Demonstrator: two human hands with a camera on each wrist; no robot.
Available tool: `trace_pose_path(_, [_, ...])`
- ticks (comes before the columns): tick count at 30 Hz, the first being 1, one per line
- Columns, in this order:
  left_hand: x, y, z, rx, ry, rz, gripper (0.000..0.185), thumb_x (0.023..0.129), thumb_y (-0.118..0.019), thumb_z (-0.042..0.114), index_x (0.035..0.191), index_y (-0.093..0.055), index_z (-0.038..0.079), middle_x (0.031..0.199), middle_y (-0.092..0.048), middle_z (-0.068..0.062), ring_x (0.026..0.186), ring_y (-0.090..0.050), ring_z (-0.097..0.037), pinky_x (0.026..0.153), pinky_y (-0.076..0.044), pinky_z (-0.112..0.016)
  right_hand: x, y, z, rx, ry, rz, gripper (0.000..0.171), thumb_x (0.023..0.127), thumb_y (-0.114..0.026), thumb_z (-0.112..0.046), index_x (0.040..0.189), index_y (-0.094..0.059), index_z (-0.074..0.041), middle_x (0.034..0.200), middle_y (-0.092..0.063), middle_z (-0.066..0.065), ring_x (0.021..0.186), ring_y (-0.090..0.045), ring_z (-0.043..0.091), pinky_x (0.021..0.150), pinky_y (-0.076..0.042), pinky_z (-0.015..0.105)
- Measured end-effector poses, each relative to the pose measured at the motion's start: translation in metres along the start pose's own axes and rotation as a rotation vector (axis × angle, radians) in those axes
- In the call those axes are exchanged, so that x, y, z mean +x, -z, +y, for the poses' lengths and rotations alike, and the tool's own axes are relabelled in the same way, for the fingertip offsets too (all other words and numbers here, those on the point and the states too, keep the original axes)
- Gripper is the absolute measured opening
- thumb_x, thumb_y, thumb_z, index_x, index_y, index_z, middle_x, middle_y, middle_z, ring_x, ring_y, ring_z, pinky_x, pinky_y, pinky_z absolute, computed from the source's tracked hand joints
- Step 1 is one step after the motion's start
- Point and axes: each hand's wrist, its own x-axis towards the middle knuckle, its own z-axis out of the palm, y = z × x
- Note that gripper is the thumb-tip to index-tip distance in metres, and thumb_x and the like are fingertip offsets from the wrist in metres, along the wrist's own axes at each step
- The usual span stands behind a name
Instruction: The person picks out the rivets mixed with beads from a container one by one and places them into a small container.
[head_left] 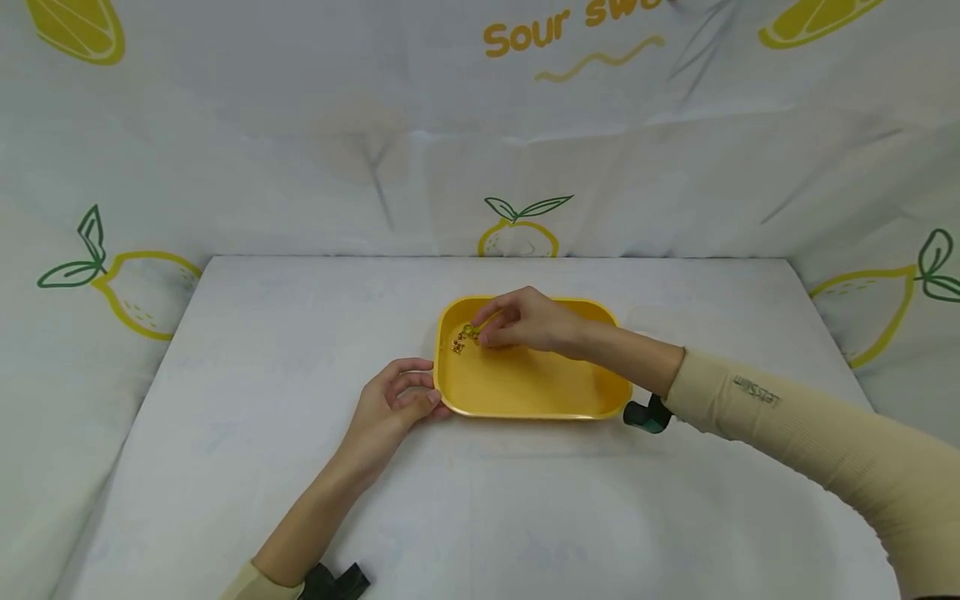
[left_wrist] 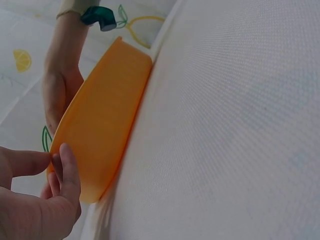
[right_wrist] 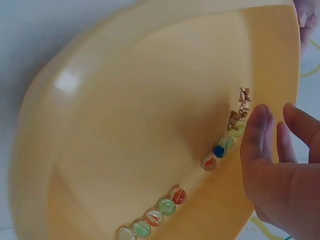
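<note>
A yellow tray with rounded corners lies on the white table. At its left end my left hand grips the wall, with fingertips at the rim in the left wrist view. My right hand reaches into the tray, its fingers bent and thumb apart, with nothing visible between them. Right by its fingertips lie small knobby gold metal pieces and a yellow-green marble. Along the tray wall, in the right wrist view, run a blue marble, a red-streaked marble and several green and clear ones.
The white cloth-covered table meets a white backdrop printed with lemons at the back and sides. Dark wrist mounts sit at both wrists, the right one close to the tray's right front corner.
</note>
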Motion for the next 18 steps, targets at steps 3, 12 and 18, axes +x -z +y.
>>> trace_pose_path(3, [0.0, 0.0, -0.001, -0.001, -0.002, -0.003, 0.049, 0.1, -0.065, -0.006, 0.147, -0.05, -0.001, 0.119, -0.061, -0.014, 0.096, -0.077, -0.015, 0.095, -0.066, -0.036, 0.002, -0.003, 0.002, 0.03, -0.033, 0.009, 0.032, 0.101, -0.076, -0.011, 0.132, -0.072, 0.0, 0.115, -0.082, 0.018, 0.096, -0.076, 0.016, 0.092, -0.062, 0.024])
trace_pose_path(12, [0.001, 0.0, -0.001, -0.007, 0.004, -0.004, 0.05, 0.1, -0.065, -0.005, 0.147, -0.049, -0.001, 0.117, -0.061, -0.011, 0.095, -0.077, -0.015, 0.095, -0.066, -0.036, 0.009, -0.011, 0.01, 0.179, -0.096, -0.007, 0.031, 0.105, -0.068, -0.003, 0.134, -0.068, 0.009, 0.118, -0.08, 0.024, 0.09, -0.079, 0.014, 0.093, -0.066, 0.036])
trace_pose_path(18, [0.0, -0.001, 0.0, -0.014, 0.009, -0.003, 0.05, 0.1, -0.065, -0.006, 0.147, -0.048, -0.001, 0.117, -0.062, -0.012, 0.094, -0.077, -0.015, 0.095, -0.066, -0.037, 0.012, -0.012, 0.014, 0.244, -0.109, 0.0, 0.031, 0.104, -0.065, 0.002, 0.134, -0.068, 0.012, 0.109, -0.079, 0.019, 0.084, -0.076, 0.011, 0.091, -0.067, 0.035])
